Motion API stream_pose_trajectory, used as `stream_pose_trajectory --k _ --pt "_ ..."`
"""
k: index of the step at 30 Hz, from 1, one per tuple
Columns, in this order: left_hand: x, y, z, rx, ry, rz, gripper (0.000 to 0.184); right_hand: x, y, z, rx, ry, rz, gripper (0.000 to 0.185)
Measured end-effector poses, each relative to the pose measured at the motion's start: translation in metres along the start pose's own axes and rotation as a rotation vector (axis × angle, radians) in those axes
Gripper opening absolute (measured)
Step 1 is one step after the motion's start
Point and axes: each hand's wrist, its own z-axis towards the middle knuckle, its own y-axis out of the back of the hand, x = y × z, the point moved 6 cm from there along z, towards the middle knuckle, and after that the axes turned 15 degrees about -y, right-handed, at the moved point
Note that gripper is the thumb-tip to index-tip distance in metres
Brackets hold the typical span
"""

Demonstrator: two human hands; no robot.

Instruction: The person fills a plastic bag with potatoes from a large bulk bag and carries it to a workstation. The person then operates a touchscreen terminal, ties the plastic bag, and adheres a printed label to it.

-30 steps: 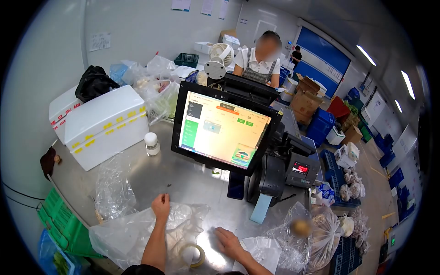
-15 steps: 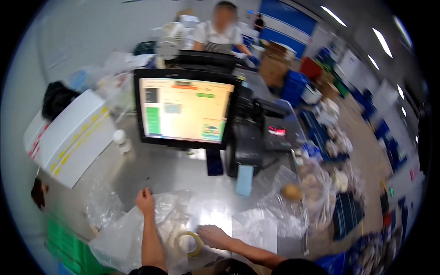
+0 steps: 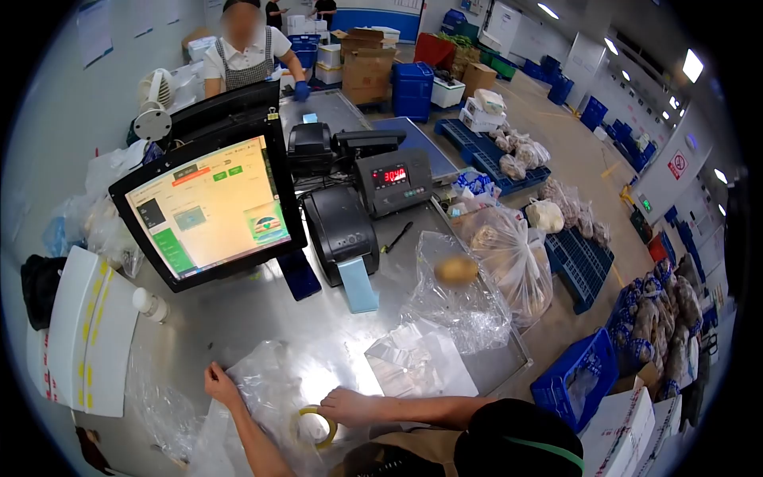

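Observation:
My left hand [image 3: 222, 385] rests at the edge of a clear plastic bag [image 3: 266, 378] on the metal table [image 3: 191, 318]; its fingers are curled together, and what they hold, if anything, is too small to make out. Beside a roll of yellowish tape [image 3: 316, 427] lies my right hand [image 3: 343, 406], low on the table, with its fingers bent and their tips partly hidden. White paper or plastic [image 3: 420, 359] lies right of that hand. Farther right, a round brown item [image 3: 456, 270] sits on crumpled clear plastic [image 3: 477, 314].
A touchscreen [image 3: 208, 208], a black printer [image 3: 340, 230] with blue paper and a scale display [image 3: 391, 176] stand ahead. A white foam box [image 3: 87, 334] and small bottle [image 3: 149, 304] are left. A co-worker [image 3: 248, 52] stands behind the screen; a blue crate [image 3: 579, 378] is right.
The view has swung right, showing more floor and the blue crate. My right hand has moved left to beside the tape roll. The co-worker's blue-gloved hand now shows.

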Motion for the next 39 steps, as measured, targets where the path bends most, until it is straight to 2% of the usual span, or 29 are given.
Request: stream_pose_trajectory --k 4,7,8,9,13,17,20,23,26,30,34,39 --pt "-0.002 0.001 0.0 0.006 -0.002 0.059 0.028 -0.004 -0.002 0.004 0.075 -0.01 -0.008 0.023" --pt "0.005 0.001 0.0 0.046 0.061 0.102 0.027 -0.009 0.006 0.017 0.038 0.009 0.047 0.028" --pt "0.006 0.002 0.0 0.032 0.08 0.117 0.027 -0.011 0.015 0.02 -0.062 0.003 0.033 0.03" --pt "0.005 0.003 0.0 0.021 0.098 0.13 0.026 -0.011 0.025 0.026 -0.032 -0.05 0.0 0.036" --pt "0.007 0.006 -0.001 -0.031 0.07 0.14 0.025 -0.003 0.074 0.051 -0.237 -0.063 0.03 0.045" --pt "0.008 0.005 0.0 -0.032 0.125 0.09 0.023 -0.002 0.099 0.082 -0.222 -0.12 0.012 0.049" --pt "0.007 0.002 0.001 0.018 0.105 0.181 0.025 -0.002 0.108 0.11 -0.243 -0.117 -0.038 0.051" --pt "0.005 -0.001 0.009 0.071 0.171 0.22 0.03 -0.002 0.116 0.139 -0.229 -0.123 -0.057 0.052" --pt "0.022 -0.012 0.02 0.171 0.349 0.033 0.033 0.001 0.123 0.167 -0.268 -0.058 -0.135 0.054" --pt "0.025 -0.026 0.039 0.094 0.308 -0.057 0.034 0.013 0.137 0.206 -0.27 -0.037 -0.204 0.055" --pt "0.022 -0.042 0.062 -0.002 0.3 -0.198 0.03 0.03 0.152 0.243 -0.366 0.11 -0.333 0.056" --pt "0.036 -0.061 0.069 -0.053 0.173 -0.204 0.025 0.045 0.16 0.284 -0.331 0.034 -0.339 0.055"
